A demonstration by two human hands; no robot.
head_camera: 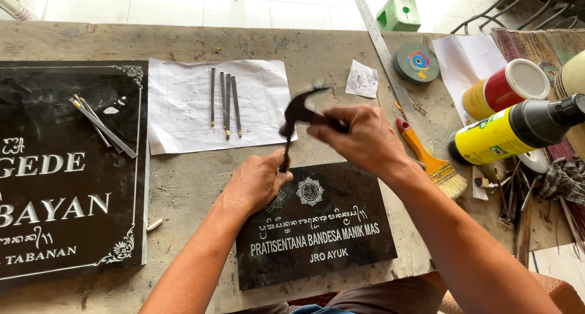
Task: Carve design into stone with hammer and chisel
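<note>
The small black stone plaque (317, 225) with white carved lettering lies flat on the worktop (183, 186), directly under both hands. The left hand (256, 183) is closed around a thin dark chisel (284, 155) held upright with its tip on the plaque's upper left corner. Just above it, the right hand (359, 137) is wrapped tight on the handle of a dark metal hammer (301, 107), raised over the chisel's head.

A glancing blow could, I judge, catch the left thumb, or a tilted chisel could skid and chip the polished face near the round emblem.

The hammer head is motion-blurred, and the chisel's tip is hidden behind the left hand's fingers. Beyond the right hand, an orange-handled brush (426, 158) lies near.
</note>
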